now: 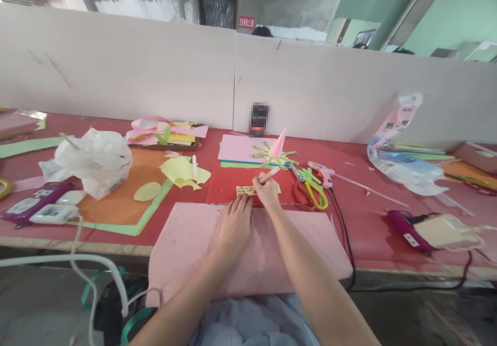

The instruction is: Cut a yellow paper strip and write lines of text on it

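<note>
Right at the center of the frame, it's the small yellow note [243, 190], covered in dark handwriting too small to read, lying on a red sheet [221, 184]. The right hand [267, 190] comes in from the lower right, fingers curled around a pale pen [274, 171], its writing end hidden by the hand. The left hand [236, 217] lies flat, gripping nothing, fingers extended and fingertips at the note's lower edge. Beneath the forearms, a pink pad [180, 253] spreads across the lower middle. Just right of the red sheet, here are scissors [304, 195] with orange and yellow handles, and beside them a pink glue gun [326, 175]. Above the note, a pink paper cone [278, 147] stands pointing up among green strips [288, 161], right by a stack of colored paper [236, 147]. Over to the left, a cut yellow piece [177, 171] sits near a large orange sheet [128, 209], with a crumpled white bag [97, 157] resting partly over it. Red tabletop [361, 201] runs all the way across, and a pale partition [155, 72] rises behind everything.
</note>
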### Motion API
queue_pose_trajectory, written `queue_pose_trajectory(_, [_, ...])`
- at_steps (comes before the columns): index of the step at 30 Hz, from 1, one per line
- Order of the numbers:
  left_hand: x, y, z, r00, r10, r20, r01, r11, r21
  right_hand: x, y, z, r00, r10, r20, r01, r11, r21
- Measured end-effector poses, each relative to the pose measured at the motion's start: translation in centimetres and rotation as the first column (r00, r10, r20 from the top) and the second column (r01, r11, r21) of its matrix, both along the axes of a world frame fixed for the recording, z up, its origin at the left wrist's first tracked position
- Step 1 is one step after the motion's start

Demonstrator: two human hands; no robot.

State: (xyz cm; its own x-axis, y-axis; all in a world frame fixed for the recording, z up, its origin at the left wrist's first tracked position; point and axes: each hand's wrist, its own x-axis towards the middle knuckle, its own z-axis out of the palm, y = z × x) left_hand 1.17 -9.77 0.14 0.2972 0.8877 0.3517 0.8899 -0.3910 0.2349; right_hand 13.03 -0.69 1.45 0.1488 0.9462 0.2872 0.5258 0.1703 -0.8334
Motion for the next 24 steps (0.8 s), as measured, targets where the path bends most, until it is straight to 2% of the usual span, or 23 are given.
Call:
queue_pose_trajectory(7, [-0.01,-0.04,0.00,1.000,-0.004,-0.004,0.004,1.000,-0.002,0.00,-0.14,0.18,1.000,-0.015,-0.004,0.015,1.000,0.012])
queue_pose_trajectory(13, [-0.05,-0.10,0.25,1.000,-0.004,0.010,0.004,1.000,-0.017,0.37,0.03,-0.02,0.991,-0.060,-0.117,0.060,0.998,0.000])
queue_pose_trajectory(19, [-0.06,-0.02,-0.06,1.000,-0.005,0.005,0.005,1.000,-0.001,0.53,0.20,-0.13,0.999,-0.038,-0.004,0.038,0.999,-0.011])
queue_pose_trajectory(24, [-0.06,0.00,-0.04,1.000,-0.003,-0.002,0.003,1.000,-0.005,0.46,0.24,-0.21,0.998,-0.063,-0.020,0.063,0.998,0.005])
